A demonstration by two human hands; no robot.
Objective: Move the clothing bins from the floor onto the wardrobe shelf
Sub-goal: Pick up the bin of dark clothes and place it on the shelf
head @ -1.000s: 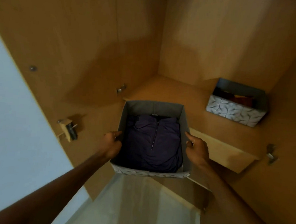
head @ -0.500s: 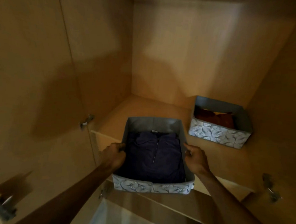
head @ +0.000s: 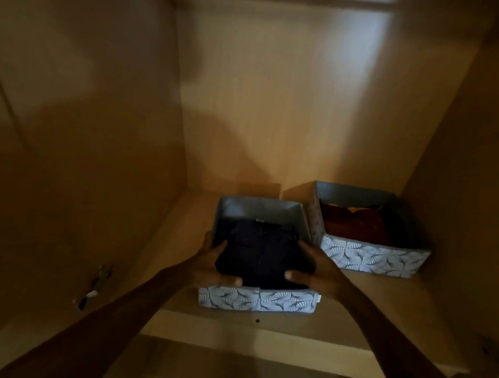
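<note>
A grey bin with a white leaf pattern rests on the wooden wardrobe shelf, near its front edge. It holds a folded dark navy garment. My left hand grips the bin's left wall, thumb curled over the front rim. My right hand grips the right wall the same way. A second matching bin with a rust-brown garment stands just to the right, close beside the first.
The wardrobe's side walls close in on the left and right, with the back panel behind the bins. Metal door hinges sit at lower left and lower right. Bare shelf lies left of the held bin.
Both hands have pushed the bin with the navy garment further onto the shelf, next to the second bin. My thumbs now hook over its front rim.
</note>
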